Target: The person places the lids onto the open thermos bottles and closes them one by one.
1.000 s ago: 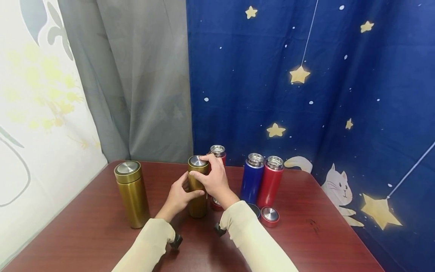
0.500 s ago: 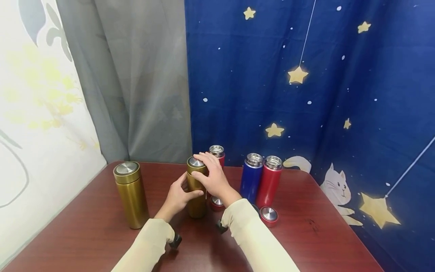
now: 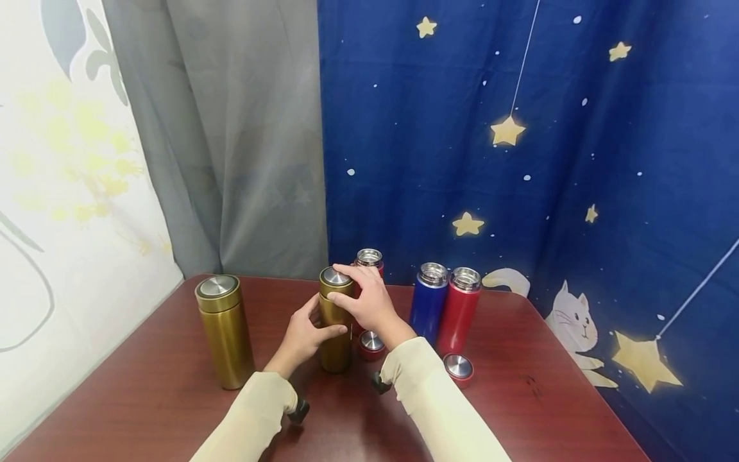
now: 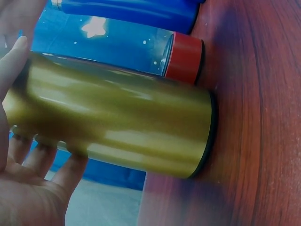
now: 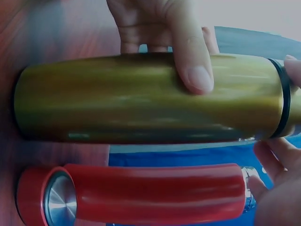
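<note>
A gold thermos bottle (image 3: 336, 351) stands upright on the table between both hands. My left hand (image 3: 306, 333) grips its body from the left, the thumb across the front and the fingers behind; the left wrist view shows them along the gold side (image 4: 131, 113). Up at the top, my right hand (image 3: 372, 301) holds the gold lid (image 3: 336, 276), its fingertips over the steel disc and the thumb at the lower rim. In the right wrist view a dark ring (image 5: 283, 99) shows between lid and body. Part of the lid is hidden by the right fingers.
Another lidded gold thermos (image 3: 228, 340) stands at the left. Behind the right hand is a lidless red thermos (image 3: 369, 258), its red lid (image 3: 371, 345) in front. Further right are lidless blue (image 3: 427, 314) and red (image 3: 458, 321) thermoses with another red lid (image 3: 458, 369).
The right hand has shifted its fingers on the lid and its wrist has swung right, so the sleeve now covers the dark lid near the blue thermos. The left hand has stayed put.
</note>
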Demonstrator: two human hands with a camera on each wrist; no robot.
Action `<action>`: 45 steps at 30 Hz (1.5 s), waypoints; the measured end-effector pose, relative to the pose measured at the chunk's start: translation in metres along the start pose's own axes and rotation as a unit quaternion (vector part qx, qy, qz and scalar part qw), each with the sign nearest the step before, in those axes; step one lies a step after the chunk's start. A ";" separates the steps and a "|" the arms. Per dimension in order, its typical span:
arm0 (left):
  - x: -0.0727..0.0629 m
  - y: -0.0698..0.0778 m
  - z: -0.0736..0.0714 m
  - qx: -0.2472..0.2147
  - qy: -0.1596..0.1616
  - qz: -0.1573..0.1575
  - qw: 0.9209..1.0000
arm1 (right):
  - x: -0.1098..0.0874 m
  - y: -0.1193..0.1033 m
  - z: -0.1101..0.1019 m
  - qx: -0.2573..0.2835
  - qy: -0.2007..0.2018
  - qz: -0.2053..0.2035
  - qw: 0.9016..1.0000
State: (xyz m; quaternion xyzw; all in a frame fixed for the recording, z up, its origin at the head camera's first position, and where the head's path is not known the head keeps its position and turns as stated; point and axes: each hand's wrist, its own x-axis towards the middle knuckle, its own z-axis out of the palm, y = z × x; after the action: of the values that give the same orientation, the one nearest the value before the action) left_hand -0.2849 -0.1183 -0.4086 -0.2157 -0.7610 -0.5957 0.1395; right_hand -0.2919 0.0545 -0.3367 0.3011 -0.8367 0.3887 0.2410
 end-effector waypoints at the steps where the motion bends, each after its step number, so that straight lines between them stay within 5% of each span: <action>1: 0.000 -0.006 0.001 0.000 0.002 -0.001 1.000 | 0.000 0.000 0.002 0.000 0.010 -0.002 1.000; 10: 0.000 -0.011 0.002 -0.008 0.006 -0.001 1.000 | 0.001 -0.007 0.018 -0.027 0.096 0.004 0.995; 16: 0.003 -0.009 0.002 -0.008 0.007 -0.009 1.000 | 0.004 -0.014 0.025 -0.091 0.137 0.016 0.986; 22: 0.002 0.004 0.003 0.003 -0.007 -0.001 1.000 | 0.005 -0.016 0.021 -0.144 0.106 0.005 0.984; 27: -0.004 0.026 -0.003 -0.006 -0.005 -0.005 1.000 | 0.005 -0.013 0.009 -0.074 0.018 -0.017 0.997; 32: -0.004 0.028 -0.003 -0.017 -0.015 -0.007 1.000 | 0.007 -0.009 -0.003 -0.022 -0.043 -0.006 0.999; 38: -0.005 0.026 -0.004 -0.025 -0.009 -0.009 1.000 | 0.009 -0.006 -0.005 -0.056 -0.029 -0.004 0.998; 45: -0.005 0.028 -0.003 -0.024 -0.014 -0.009 1.000 | 0.011 -0.007 0.002 -0.086 0.030 0.001 0.996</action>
State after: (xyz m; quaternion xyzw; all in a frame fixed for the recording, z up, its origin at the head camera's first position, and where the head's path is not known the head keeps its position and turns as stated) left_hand -0.2673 -0.1168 -0.3867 -0.2204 -0.7500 -0.6123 0.1186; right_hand -0.2952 0.0460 -0.3278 0.2664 -0.8598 0.3245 0.2908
